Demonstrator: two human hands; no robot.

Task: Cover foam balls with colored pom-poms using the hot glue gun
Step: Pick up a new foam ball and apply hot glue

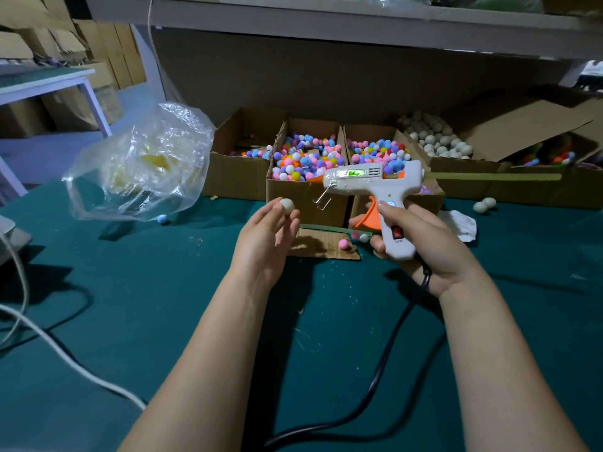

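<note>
Head view | foam ball: small, round, off-white, bare | pinched by left hand

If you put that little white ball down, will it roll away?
Probably: the foam ball is round and the green table looks flat. It seems light too: the left hand pinches it with just fingertips.

Glue gun: showing white — orange trigger, display glowing green.
Foam ball: looking off-white.
Pom-poms, twelve o'clock: mixing pink, blue, orange, yellow, purple.
Table cover: showing plain teal.
</note>
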